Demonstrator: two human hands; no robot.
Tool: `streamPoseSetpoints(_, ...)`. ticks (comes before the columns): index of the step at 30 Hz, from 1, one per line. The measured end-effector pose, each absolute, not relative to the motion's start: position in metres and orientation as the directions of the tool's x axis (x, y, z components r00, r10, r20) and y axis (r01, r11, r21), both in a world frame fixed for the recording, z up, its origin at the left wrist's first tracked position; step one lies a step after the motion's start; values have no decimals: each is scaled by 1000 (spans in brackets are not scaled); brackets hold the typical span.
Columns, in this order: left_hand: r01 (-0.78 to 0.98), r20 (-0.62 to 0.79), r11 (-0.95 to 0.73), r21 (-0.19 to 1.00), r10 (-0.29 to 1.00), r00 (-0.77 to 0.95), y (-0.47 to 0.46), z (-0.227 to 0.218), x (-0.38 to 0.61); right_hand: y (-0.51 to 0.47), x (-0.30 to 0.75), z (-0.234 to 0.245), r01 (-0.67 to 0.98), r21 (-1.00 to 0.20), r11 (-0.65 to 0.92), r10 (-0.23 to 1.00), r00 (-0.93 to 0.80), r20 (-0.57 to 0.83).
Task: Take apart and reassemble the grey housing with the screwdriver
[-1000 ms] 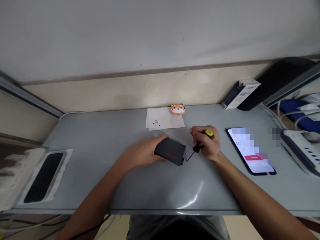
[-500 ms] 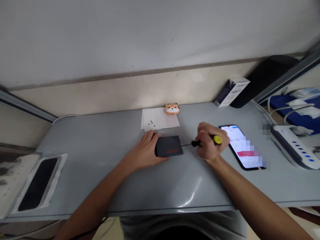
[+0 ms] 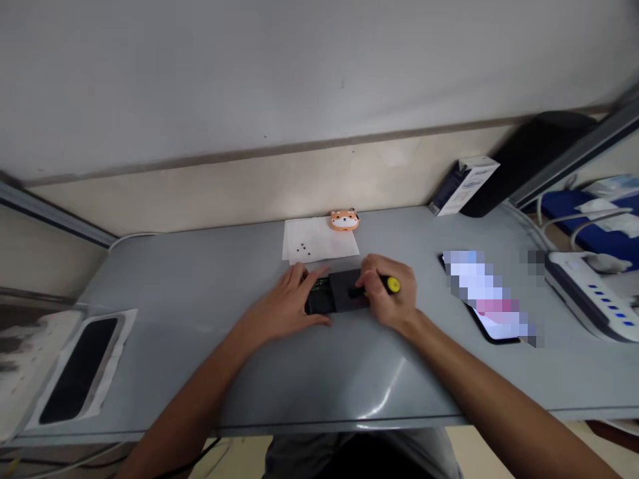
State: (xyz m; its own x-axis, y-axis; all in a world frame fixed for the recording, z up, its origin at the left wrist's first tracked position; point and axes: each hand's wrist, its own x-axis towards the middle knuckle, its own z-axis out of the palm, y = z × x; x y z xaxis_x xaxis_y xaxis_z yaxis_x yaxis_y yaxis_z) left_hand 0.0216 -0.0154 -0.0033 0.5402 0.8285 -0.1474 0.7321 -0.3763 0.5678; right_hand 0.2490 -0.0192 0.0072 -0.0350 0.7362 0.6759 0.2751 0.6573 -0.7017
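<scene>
A flat black case lies on the desk, its cover (image 3: 343, 285) shifted to the right of its base (image 3: 321, 304). Part of a green circuit board (image 3: 321, 286) shows in the gap. My left hand (image 3: 280, 301) grips the base at its left end, thumb along the near side and fingers along the far side. In my right hand (image 3: 395, 293) is a screwdriver (image 3: 393, 285) with a yellow-ended handle, its black part lying over the cover. The same hand is at the cover's right end; its fingers hide whether they also pinch the cover.
Several tiny dark screws (image 3: 303, 248) lie on white paper (image 3: 319, 233) behind the case, beside an orange animal-faced case (image 3: 344, 220). A phone (image 3: 492, 329) and a power strip (image 3: 594, 293) are at right, a box (image 3: 464, 186) behind. Another dark phone (image 3: 80, 369) lies at left.
My right hand has come left from beside the case onto its right end, screwdriver still held. The cover has shifted right off the base, baring the circuit board.
</scene>
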Motion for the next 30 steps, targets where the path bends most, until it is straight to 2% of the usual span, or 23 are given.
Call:
streamPoseSetpoints(6,738,-165,-378,559,822,546,-12,0,15,-6,268,18,268,-860,434,865,144,481)
streamPoseSetpoints(11,724,-146,-414,551,806,573,-9,3,13,-1,278,24,302,-880,367,886,174,430)
streamPoseSetpoints(16,725,-131,-454,518,796,592,-9,6,13,-3,277,21,290,-867,407,851,224,474)
streamPoseSetpoints(20,715,-107,-497,491,781,616,-10,8,17,-8,268,19,332,-814,477,841,95,532)
streamPoseSetpoints(24,662,1,-612,434,735,678,-13,7,25,-9,265,18,368,-757,540,815,-6,579)
streamPoseSetpoints(30,604,115,-700,381,684,720,-13,2,32,-9,268,17,351,-741,573,781,41,623)
